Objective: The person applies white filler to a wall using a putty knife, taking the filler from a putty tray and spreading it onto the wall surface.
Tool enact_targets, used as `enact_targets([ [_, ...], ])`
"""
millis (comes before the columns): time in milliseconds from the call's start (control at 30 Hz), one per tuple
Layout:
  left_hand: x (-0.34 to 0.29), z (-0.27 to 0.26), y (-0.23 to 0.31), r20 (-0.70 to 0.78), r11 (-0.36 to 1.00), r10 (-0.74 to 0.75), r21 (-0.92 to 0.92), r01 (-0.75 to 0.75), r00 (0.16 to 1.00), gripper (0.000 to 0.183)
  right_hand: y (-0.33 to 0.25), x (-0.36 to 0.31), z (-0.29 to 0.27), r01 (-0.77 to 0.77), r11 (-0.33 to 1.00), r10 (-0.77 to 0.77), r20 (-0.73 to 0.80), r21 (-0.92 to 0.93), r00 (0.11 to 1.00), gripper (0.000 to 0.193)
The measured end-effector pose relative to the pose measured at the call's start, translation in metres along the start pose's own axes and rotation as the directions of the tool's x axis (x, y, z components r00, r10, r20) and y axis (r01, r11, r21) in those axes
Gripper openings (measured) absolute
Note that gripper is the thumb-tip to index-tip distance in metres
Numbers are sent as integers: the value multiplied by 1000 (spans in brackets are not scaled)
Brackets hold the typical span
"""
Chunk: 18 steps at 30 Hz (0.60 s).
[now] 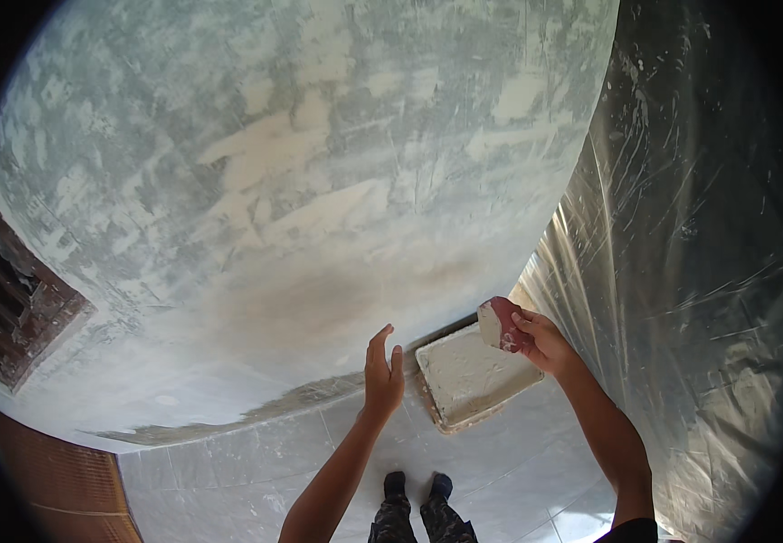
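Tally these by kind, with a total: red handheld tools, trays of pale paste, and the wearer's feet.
Red handheld tool: 1
Tray of pale paste: 1
Feet, left foot and right foot: 2
Total: 4

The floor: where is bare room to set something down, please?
Bare floor lies left of the feet, bordered by the wall and the brown panel. Crowded: toward the right, with the tray and the plastic sheet.

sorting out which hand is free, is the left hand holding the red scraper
No, the left hand is empty, while the right hand holds the red scraper.
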<state>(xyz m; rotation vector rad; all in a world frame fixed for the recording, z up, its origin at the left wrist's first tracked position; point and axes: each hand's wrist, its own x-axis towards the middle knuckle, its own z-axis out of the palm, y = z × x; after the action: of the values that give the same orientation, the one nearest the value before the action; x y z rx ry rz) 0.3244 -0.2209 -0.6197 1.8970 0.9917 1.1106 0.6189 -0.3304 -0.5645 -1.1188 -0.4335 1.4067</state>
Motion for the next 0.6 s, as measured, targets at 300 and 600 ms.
enact_targets([
  [300,126,-183,187,-277,904,427,165,-396,861,41,-185,-71,208,364,931,-352,189,-36,917,36],
  [600,205,-376,290,-391,649,757,545,-531,523,49,-272,-112,438,783,599,-702,362,-167,614,31],
])
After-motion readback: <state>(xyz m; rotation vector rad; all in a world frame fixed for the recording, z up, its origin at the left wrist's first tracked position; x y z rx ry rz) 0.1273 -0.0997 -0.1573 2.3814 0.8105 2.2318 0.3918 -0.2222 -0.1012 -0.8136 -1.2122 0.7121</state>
